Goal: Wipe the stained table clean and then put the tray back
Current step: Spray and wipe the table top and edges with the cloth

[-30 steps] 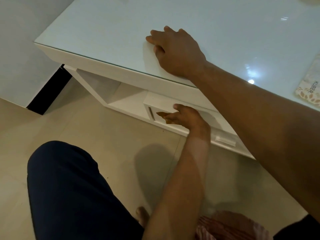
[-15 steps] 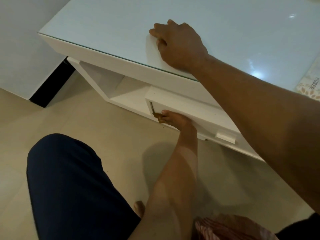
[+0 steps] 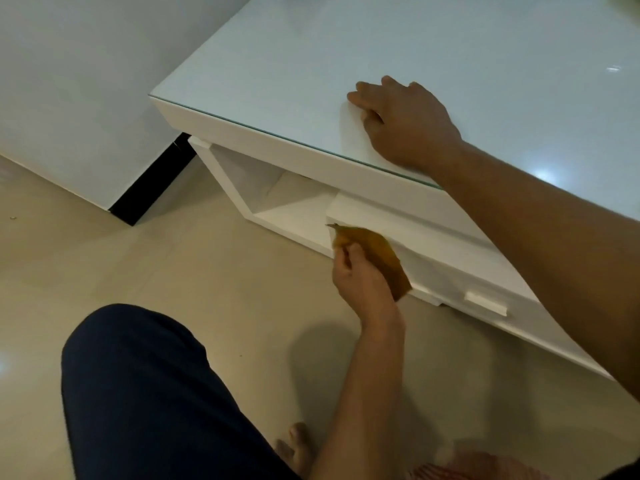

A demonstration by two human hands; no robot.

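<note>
The white table has a glossy glass top (image 3: 277,64), and my right hand (image 3: 405,126) rests palm-down on it near the front edge, holding nothing. Below the top, a white drawer (image 3: 436,244) stands slightly out. In front of the drawer's left end, my left hand (image 3: 360,282) is closed on a brown-orange cloth (image 3: 384,254). One corner of the cloth still touches the drawer's edge. No tray is in view, and I cannot make out any stain on the glass.
An open shelf nook (image 3: 277,195) lies left of the drawer, which has a white handle (image 3: 485,303). The wall with its black skirting (image 3: 149,192) stands to the left. My dark-trousered knee (image 3: 156,393), bare foot (image 3: 298,448) and a striped red fabric (image 3: 467,465) are on the beige floor.
My left hand reached into the drawer's left gap and has now come back toward me with the brown cloth in it. The right hand stayed on the glass.
</note>
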